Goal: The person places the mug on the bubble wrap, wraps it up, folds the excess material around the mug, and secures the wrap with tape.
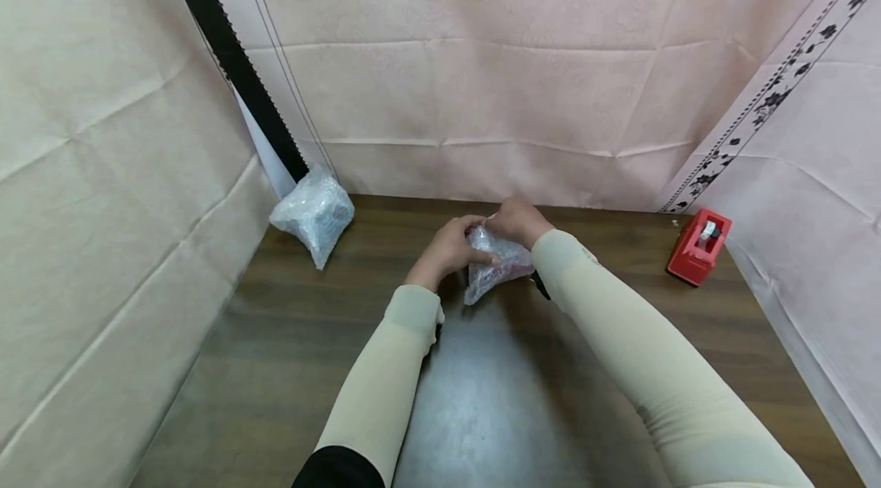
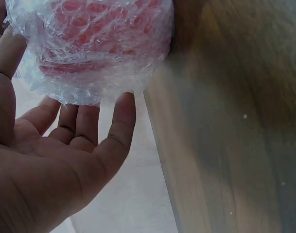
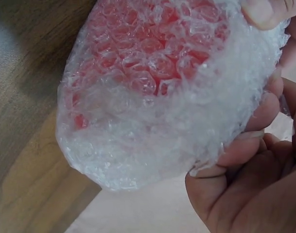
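Note:
A bundle (image 1: 497,274) of clear bubble wrap, with something red or pink inside, is between my two hands over the table near its back edge. My left hand (image 1: 449,249) holds its left side, thumb in front and fingers behind. At its upper right side, my right hand (image 1: 518,220) pinches the wrap's edge between thumb and fingers. In the right wrist view, the red content (image 3: 152,53) shows through the bubbles, and whitish layered wrap (image 3: 138,145) covers the side toward the right hand. The wrap hides what the red thing is.
Another bubble-wrapped package (image 1: 316,213) lies at the table's back left corner. A red tape dispenser (image 1: 700,245) stands at the back right. Pale cloth (image 1: 482,98) hangs behind the brown wood-grain table (image 1: 275,366) and along both sides.

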The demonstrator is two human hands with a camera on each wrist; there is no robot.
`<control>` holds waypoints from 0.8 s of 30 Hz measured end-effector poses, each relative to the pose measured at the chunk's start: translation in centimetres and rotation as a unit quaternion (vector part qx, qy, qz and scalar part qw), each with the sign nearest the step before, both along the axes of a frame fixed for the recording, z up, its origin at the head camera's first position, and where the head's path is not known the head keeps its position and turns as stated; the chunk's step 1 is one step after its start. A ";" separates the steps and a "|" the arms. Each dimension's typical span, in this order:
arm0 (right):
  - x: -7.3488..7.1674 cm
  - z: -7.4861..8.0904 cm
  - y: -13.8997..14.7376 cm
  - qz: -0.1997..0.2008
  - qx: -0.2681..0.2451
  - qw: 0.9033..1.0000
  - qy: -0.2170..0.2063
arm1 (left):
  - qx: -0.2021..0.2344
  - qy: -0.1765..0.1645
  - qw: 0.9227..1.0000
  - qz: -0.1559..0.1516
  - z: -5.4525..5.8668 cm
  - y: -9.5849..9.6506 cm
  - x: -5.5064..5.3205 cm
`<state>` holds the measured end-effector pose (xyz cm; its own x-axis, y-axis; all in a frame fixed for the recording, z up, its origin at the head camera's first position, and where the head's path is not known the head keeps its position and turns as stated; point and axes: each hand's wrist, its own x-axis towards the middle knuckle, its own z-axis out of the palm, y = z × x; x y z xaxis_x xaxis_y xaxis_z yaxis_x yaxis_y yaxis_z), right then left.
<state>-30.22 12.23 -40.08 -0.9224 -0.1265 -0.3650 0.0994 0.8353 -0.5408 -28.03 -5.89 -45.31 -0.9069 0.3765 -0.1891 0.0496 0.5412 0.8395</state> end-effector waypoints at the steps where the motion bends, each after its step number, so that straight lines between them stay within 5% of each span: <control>1: 0.3 0.2 0.0 0.001 0.000 1.000 0.002 | 0.004 -0.006 1.000 0.001 0.0 0.1 0.0; 12: 2.8 2.9 0.8 -0.021 -0.096 0.994 -0.058 | 0.022 -0.033 0.999 -0.003 -0.7 0.5 -0.3; 19: 4.3 4.6 0.7 -0.032 -0.123 0.992 -0.011 | 0.019 -0.022 1.000 0.008 -0.1 0.3 -0.9; 24: 5.7 3.3 1.4 -0.033 -0.119 0.992 0.001 | 0.015 -0.021 1.000 0.010 -0.2 0.3 -0.8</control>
